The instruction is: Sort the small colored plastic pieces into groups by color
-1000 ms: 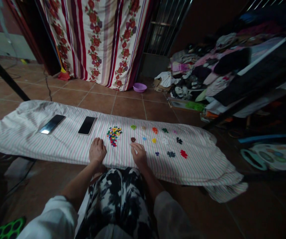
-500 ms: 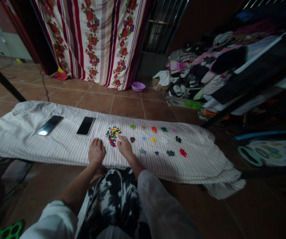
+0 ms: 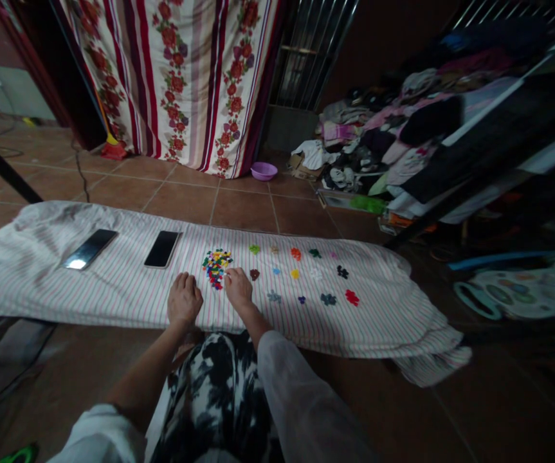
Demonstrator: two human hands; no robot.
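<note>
A mixed pile of tiny coloured pieces [image 3: 216,263] lies on the striped cloth [image 3: 127,292]. At its right edge is my right hand [image 3: 239,289], thumb and fingertips drawn together; something small and pale shows at the tips, too small to name. My left hand [image 3: 184,299] rests on the cloth left of the pile, its fingers curled under and nothing visible in them. Right of my right hand, small groups sorted by colour lie in rows, among them brown pieces [image 3: 254,274], yellow pieces [image 3: 295,274], grey pieces [image 3: 328,299] and red pieces [image 3: 352,298].
Two phones, a dark phone [image 3: 162,249] and a shinier phone [image 3: 90,249], lie on the cloth to the left. Beyond the cloth are a floral curtain [image 3: 175,83], a purple basin [image 3: 263,171] and a heap of clothes [image 3: 354,135] on the tiled floor.
The whole view has shifted slightly. My right hand stays at the pile's right edge with its fingers drawn in more. My left hand has hardly moved on the cloth.
</note>
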